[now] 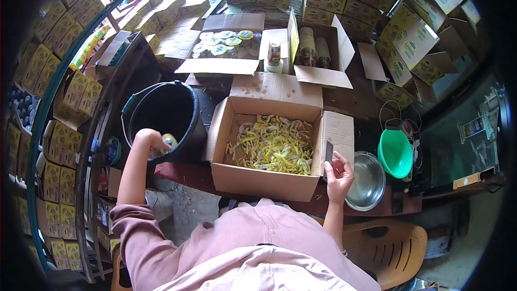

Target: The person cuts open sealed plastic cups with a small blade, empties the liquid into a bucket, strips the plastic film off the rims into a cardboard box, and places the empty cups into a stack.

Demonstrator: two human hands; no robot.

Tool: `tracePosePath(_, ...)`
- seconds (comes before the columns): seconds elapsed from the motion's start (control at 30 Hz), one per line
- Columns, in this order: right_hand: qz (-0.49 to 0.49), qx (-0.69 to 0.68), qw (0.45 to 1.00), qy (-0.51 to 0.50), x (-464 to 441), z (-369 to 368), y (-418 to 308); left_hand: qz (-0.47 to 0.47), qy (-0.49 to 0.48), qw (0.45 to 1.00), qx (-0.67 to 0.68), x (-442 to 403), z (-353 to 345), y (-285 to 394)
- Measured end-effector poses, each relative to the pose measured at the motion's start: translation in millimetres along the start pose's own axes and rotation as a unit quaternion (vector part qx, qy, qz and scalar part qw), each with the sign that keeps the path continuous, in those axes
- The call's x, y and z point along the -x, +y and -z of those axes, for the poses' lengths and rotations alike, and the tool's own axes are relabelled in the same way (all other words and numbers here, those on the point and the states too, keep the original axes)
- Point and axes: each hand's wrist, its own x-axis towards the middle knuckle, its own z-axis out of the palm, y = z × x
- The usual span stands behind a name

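Observation:
My left hand (153,143) is at the near rim of a black bucket (199,129), its fingers round a small container with a yellowish lid (169,140). Between my two hands stands an open cardboard box (264,182), with a heap of yellow-green strips or wrappers (274,145) inside. Over the box's right edge, my right hand (339,172) pinches a flat dark strip (329,151) that points upward. What the strip is cannot be made out.
A steel bowl (366,183) and a green bowl (396,153) sit to the right. Behind are a box of lidded cups (218,66), a jar (273,59) and a box of tall containers (323,77). Stacked yellow cartons (51,194) line the left. An orange chair (385,248) is near right.

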Motion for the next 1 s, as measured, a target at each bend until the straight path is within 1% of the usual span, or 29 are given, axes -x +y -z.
tracePosePath(0.03,0.001,0.001,1.000,-0.009,-3,0,0,0.064,-0.054,0.997,-0.009,-1,0,4)
tracePosePath(0.07,-0.002,-0.001,1.000,-0.020,-5,-2,-1,0.023,0.006,0.998,-0.052,-1,3,5)
tracePosePath(0.1,-0.007,0.001,1.000,-0.018,-7,-3,2,0.040,0.043,0.997,-0.041,-6,6,4)
tracePosePath(0.13,-0.010,0.002,1.000,-0.017,-9,-3,7,0.015,0.141,0.990,0.016,-8,6,4)
tracePosePath(0.17,-0.012,0.002,1.000,-0.014,-12,-4,10,-0.009,0.238,0.969,0.071,-10,9,4)
tracePosePath(0.23,-0.008,-0.007,1.000,-0.018,-12,-9,11,-0.081,0.313,0.921,0.217,9,21,22)
tracePosePath(0.3,-0.011,-0.005,1.000,-0.022,-13,-12,12,-0.168,0.367,0.838,0.368,27,26,45)
tracePosePath(0.37,-0.028,0.007,0.999,-0.021,-9,-17,15,-0.290,0.362,0.765,0.447,34,24,72)
tracePosePath(0.4,-0.053,-0.019,0.998,-0.020,-7,-21,13,-0.354,0.290,0.727,0.511,38,21,89)
tracePosePath(0.43,-0.062,-0.026,0.997,-0.030,-6,-23,12,-0.387,0.263,0.703,0.535,40,17,106)
tracePosePath(0.5,-0.071,-0.042,0.995,-0.047,-10,-31,9,-0.401,0.212,0.668,0.590,54,13,142)
tracePosePath(0.53,-0.046,-0.020,0.998,-0.032,-11,-40,-4,-0.430,0.188,0.653,0.594,51,6,156)
tracePosePath(0.57,-0.010,-0.003,0.999,-0.039,-16,-46,-13,-0.459,0.162,0.637,0.598,45,-1,170)
tracePosePath(0.6,0.024,0.017,0.999,-0.046,-20,-49,-22,-0.515,0.207,0.611,0.564,44,-7,187)
tracePosePath(0.63,0.056,0.038,0.996,-0.054,-25,-52,-31,-0.550,0.296,0.611,0.486,40,-9,202)
tracePosePath(0.7,0.193,0.137,0.970,-0.057,-41,-54,-54,-0.509,0.335,0.656,0.445,60,-14,220)
tracePosePath(0.77,0.288,0.188,0.937,-0.063,-54,-59,-68,-0.504,0.345,0.664,0.431,67,-15,230)
tracePosePath(0.87,0.388,0.245,0.883,-0.098,-64,-64,-78,-0.505,0.383,0.670,0.387,72,-17,232)
tracePosePath(0.97,0.451,0.273,0.838,-0.141,-66,-68,-85,-0.507,0.400,0.663,0.379,82,-20,228)
tracePosePath(1.0,0.457,0.288,0.826,-0.160,-65,-68,-85,-0.510,0.401,0.661,0.378,84,-21,226)
